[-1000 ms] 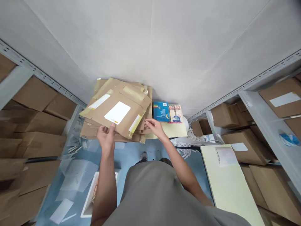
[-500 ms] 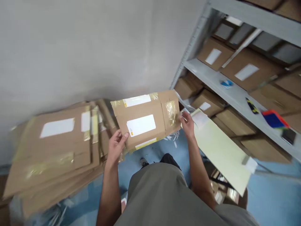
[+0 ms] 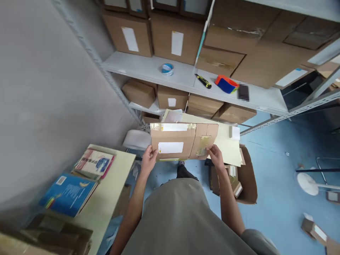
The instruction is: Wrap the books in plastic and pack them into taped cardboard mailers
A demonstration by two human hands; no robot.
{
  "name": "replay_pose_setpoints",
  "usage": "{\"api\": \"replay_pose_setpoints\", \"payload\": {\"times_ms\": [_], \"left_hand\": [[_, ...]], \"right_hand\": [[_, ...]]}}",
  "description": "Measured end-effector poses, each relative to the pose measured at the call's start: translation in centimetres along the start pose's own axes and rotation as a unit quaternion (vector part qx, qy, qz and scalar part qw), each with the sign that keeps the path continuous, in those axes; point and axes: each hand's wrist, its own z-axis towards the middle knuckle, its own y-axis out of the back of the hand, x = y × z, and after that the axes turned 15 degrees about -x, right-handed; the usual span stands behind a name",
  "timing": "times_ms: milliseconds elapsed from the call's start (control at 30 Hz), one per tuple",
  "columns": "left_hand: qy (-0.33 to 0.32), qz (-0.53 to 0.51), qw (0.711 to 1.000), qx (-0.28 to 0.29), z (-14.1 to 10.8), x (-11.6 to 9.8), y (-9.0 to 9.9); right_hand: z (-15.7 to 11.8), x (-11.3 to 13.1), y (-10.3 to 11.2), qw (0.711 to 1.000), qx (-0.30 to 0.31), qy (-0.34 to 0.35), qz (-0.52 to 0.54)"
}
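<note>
A flattened cardboard box (image 3: 174, 137) with white labels and clear tape spans the space between my two hands. Its left edge is pinched by my left hand (image 3: 149, 159), thumb on top. At the lower right corner, near a strip of shiny tape, my right hand (image 3: 215, 156) grips it. Behind and partly under the cardboard lies a pale yellow board (image 3: 225, 141), carrying a small white box (image 3: 234, 132) at its right end.
Ahead, a grey shelf (image 3: 148, 65) holds a tape roll (image 3: 167, 69), a yellow-black utility knife (image 3: 203, 81) and cardboard boxes. At left, books (image 3: 70, 193) lie on a pale table (image 3: 117, 177). An open carton (image 3: 248, 177) of small boxes stands on the blue floor, right.
My view has swung right, from the stack of flattened cardboard and the wall toward the shelf. The flattened box, still in both hands, is now in front of the pale yellow board.
</note>
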Motion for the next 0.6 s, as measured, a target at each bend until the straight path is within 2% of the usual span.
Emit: {"api": "replay_pose_setpoints", "payload": {"times_ms": [167, 233, 300, 367, 433, 600], "left_hand": [[0.006, 0.008, 0.999, 0.042, 7.0, 0.7, -13.4], [0.023, 0.002, 0.997, 0.071, 8.8, 0.8, -18.0], [0.034, 0.005, 0.995, 0.096, 10.0, 0.7, -21.7], [0.038, 0.010, 0.994, 0.101, 10.7, 0.4, -24.3], [0.035, 0.015, 0.995, 0.094, 11.2, 0.1, -26.0], [0.031, 0.033, 0.989, 0.142, 11.7, -0.9, -27.0]], "right_hand": [[8.1, -2.7, 5.4, 0.996, -0.061, 0.020, -0.063], [10.4, -3.5, 7.1, 0.992, -0.081, 0.017, -0.091], [12.0, -4.0, 8.3, 0.989, -0.109, -0.005, -0.103], [13.0, -4.5, 9.0, 0.986, -0.133, -0.029, -0.097], [13.6, -4.9, 9.4, 0.986, -0.138, -0.041, -0.088], [14.3, -5.5, 9.3, 0.990, -0.118, -0.049, -0.065]]}}
